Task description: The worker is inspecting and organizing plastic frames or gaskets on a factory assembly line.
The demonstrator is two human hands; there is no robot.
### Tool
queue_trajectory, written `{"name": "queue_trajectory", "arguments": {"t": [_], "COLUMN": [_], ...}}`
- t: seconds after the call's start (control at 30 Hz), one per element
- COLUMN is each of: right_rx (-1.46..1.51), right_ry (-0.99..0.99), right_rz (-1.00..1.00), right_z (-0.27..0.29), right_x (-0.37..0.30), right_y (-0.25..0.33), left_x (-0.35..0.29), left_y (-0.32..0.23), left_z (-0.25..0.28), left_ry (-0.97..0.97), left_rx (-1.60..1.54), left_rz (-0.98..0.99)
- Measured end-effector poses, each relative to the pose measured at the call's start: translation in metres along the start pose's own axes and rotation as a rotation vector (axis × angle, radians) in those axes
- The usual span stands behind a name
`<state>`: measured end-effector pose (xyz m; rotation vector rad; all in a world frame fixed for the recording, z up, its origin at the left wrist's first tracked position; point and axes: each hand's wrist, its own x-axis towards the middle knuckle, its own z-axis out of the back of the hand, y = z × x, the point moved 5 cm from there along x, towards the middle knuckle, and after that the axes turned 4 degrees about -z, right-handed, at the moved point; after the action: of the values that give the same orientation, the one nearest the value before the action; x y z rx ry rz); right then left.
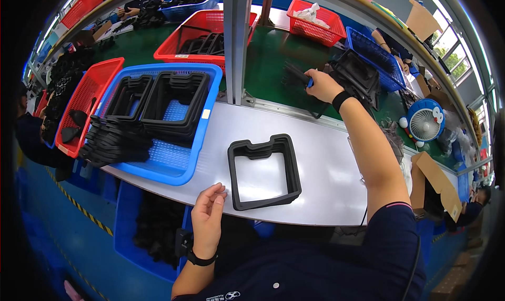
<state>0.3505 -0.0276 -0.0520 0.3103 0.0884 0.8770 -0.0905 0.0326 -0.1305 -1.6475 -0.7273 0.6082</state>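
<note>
A neat stack of black plastic frames, each squarish with a notch in its far side, lies on the white tabletop in front of me. Just off its near left corner is my left hand, fingers loosely curled and apart from the thumb, holding nothing. My right hand reaches far over the green surface, its fingers closed in a pinch. A small blue part shows at the fingertips, beside a blurred dark piece; what I grip is not clear. Black frame-like parts lie to the right of that hand.
At left, a blue basket holds more stacked black frames. Red baskets and another blue basket stand around. A metal post rises between them. A blue fan and cardboard box are at right.
</note>
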Motion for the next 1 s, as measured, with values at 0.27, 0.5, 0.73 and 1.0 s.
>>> {"name": "queue_trajectory", "arguments": {"t": [0.27,0.5,0.73,1.0], "right_rx": [-0.245,0.021,0.585,0.442], "right_ry": [0.058,-0.037,-0.076,-0.335], "right_rz": [0.013,-0.078,-0.113,0.052], "right_z": [-0.077,-0.037,0.071,-0.012], "right_x": [-0.023,-0.022,-0.152,-0.355], "right_y": [0.023,-0.004,-0.005,0.071], "left_x": [0.002,-0.01,-0.041,-0.04], "left_y": [-0.003,-0.043,-0.048,0.005], "left_z": [0.0,-0.032,-0.156,-0.237], "left_ry": [0.013,0.208,0.869,0.447], "left_rx": [0.012,-0.072,-0.338,-0.363], "left_rz": [-0.01,-0.103,0.271,0.275]}}
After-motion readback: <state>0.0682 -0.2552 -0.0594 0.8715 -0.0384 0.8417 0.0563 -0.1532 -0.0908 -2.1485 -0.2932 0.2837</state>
